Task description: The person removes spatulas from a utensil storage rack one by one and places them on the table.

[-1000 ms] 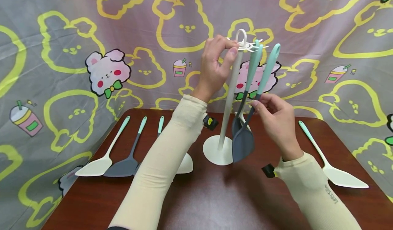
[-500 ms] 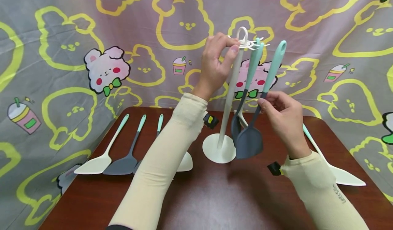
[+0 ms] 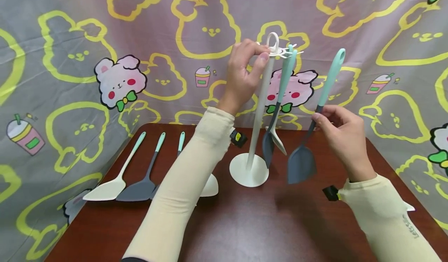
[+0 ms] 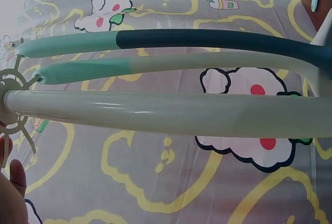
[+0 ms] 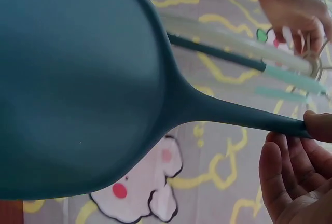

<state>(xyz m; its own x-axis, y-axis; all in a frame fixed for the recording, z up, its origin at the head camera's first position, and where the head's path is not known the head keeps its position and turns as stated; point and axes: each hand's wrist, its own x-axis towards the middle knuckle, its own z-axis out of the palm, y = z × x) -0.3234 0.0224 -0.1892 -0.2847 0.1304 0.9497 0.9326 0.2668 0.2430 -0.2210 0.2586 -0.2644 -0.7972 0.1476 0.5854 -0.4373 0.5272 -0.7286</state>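
Note:
In the head view my left hand (image 3: 245, 71) grips the top of a white utensil stand (image 3: 260, 106), at its ring of hooks. Two spatulas with mint handles hang there: a dark grey spatula (image 3: 268, 147) and a white spatula (image 3: 279, 142) behind it. To the right of the stand, my right hand (image 3: 341, 137) pinches another dark grey spatula (image 3: 302, 166) at the neck below its mint handle. Its blade points down, above the table and apart from the stand. In the right wrist view this blade (image 5: 78, 89) fills the left side, and thumb and fingertips hold the shaft.
On the left of the brown table (image 3: 238, 227) lie a white spatula (image 3: 108, 189) and a grey spatula (image 3: 140, 188). Another mint handle (image 3: 181, 139) and a white blade (image 3: 211, 186) are partly behind my left arm. A white tip (image 3: 409, 206) shows behind my right sleeve. Patterned cloth hangs behind.
My right hand has drawn the dark grey spatula rightward, away from the stand and the hanging spatulas. My left hand stays on the stand's top.

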